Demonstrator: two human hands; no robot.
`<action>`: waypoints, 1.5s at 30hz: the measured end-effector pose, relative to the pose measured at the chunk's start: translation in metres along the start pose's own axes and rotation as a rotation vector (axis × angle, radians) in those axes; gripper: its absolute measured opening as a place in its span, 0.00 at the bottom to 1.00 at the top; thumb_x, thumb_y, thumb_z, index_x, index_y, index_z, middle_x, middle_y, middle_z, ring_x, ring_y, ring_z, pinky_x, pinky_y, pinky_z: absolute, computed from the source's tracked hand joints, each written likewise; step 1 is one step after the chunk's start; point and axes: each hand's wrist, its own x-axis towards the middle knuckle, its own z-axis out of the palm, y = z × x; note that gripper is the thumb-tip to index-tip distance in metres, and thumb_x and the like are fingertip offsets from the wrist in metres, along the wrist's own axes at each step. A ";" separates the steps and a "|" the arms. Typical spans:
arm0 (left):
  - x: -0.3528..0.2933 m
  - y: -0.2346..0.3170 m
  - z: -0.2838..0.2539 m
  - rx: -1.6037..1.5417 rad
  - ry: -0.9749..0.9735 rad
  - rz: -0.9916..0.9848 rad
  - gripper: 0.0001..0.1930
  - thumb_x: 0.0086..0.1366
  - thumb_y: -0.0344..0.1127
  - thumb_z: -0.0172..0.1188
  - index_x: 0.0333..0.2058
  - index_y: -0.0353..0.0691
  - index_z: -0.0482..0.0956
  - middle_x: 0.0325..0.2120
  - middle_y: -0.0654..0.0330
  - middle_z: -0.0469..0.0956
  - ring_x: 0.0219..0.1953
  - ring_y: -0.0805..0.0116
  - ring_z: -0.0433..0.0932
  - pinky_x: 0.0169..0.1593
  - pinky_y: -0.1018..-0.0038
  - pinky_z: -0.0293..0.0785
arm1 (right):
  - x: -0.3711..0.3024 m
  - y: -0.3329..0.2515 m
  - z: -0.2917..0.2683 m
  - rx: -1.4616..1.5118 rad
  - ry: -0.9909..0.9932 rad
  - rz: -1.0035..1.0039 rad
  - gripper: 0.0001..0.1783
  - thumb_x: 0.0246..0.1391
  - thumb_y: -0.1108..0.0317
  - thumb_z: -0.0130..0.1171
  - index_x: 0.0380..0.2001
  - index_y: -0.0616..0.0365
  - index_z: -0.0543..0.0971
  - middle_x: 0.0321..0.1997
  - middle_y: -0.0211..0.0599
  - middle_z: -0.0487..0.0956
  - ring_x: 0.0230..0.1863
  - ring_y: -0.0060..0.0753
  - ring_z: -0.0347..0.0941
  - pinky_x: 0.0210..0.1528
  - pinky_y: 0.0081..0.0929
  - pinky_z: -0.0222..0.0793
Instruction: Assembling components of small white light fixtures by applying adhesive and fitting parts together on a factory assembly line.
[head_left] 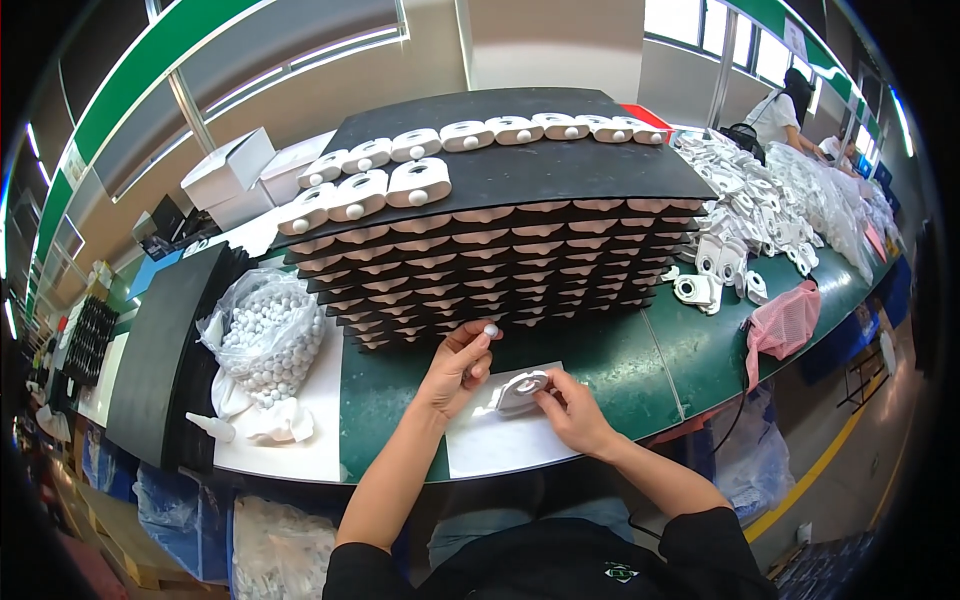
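Note:
My left hand (458,370) is closed in a pinch on a small white ball (491,330), held up in front of the black stack. Lower and to the right, my right hand (577,412) grips a white plastic housing (519,389) with a round opening, tilted above a white sheet (500,440) on the green table. A few centimetres of gap separate the ball from the housing. Left of my arms, an open clear bag (262,325) holds many similar white balls.
Black boards (560,170) layered with pale housings form a tall stack ahead; more white housings (418,182) with ball fronts line its top. Loose housings (740,190) pile up at right, beside a pink mesh bag (783,322). A small white bottle (210,427) lies at left. People (785,110) work far right.

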 end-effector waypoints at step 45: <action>-0.012 -0.012 0.021 0.943 -0.106 0.382 0.16 0.34 0.31 0.74 0.16 0.37 0.72 0.13 0.70 0.68 0.16 0.86 0.60 0.18 0.86 0.53 | 0.010 -0.002 -0.018 0.803 0.006 0.200 0.08 0.56 0.71 0.46 0.39 0.60 0.68 0.34 0.31 0.72 0.32 0.19 0.65 0.36 0.18 0.63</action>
